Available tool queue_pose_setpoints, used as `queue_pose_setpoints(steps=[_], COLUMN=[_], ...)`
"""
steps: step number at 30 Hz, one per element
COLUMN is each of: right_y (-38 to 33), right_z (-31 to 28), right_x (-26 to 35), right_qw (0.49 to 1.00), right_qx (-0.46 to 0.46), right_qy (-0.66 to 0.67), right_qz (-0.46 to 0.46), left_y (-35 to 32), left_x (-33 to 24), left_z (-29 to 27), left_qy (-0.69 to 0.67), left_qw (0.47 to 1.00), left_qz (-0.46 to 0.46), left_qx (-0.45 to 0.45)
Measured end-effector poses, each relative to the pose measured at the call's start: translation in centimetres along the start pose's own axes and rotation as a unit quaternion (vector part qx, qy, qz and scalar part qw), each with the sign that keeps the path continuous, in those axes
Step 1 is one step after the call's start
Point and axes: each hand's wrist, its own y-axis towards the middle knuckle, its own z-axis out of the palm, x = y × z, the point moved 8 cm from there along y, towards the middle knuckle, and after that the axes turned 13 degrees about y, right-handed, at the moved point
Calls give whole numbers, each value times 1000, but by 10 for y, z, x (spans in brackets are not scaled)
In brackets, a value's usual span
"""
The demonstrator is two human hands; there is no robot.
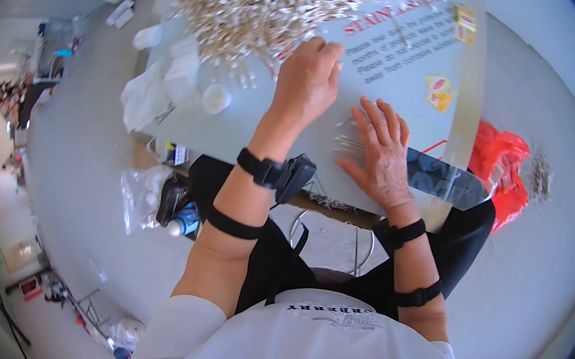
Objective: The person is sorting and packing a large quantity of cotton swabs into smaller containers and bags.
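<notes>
A large heap of cotton swabs [252,8] covers the far left part of the table. My left hand [310,77] is at the heap's near right edge, its fingers curled closed; what lies inside them, if anything, is hidden. Nearer to me, my right hand [382,152] rests palm down with the fingers spread. Beside its thumb and palm lies a small bunch of swabs [350,145], partly covered by the hand. Black straps circle both of my forearms, and a dark box-shaped device [296,178] sits at my left wrist.
The table top [403,71] bears printed lettering and yellow stickers [440,92]. A round white container [216,98] and crumpled white plastic [144,97] are at the left. A dark glossy panel [447,180] lies at the near right corner, beside a red plastic bag [500,167].
</notes>
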Motion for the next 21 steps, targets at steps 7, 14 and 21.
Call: queue_pose_setpoints(steps=[7,14,21], right_y=[-19,-37,-37], right_z=[7,1,-5], right_x=[13,2,6], right_qw=[999,997,997], right_qx=[-19,-70,-74], right_qy=[20,12,-4], right_qz=[-34,-18,-10], left_y=[-106,-165,-173], left_x=[135,282,370], left_z=[-96,-143,-130], left_qy=[110,69,340], left_qw=[965,906,877], left_qz=[-161,-344,-340], left_qx=[-178,-236,-13])
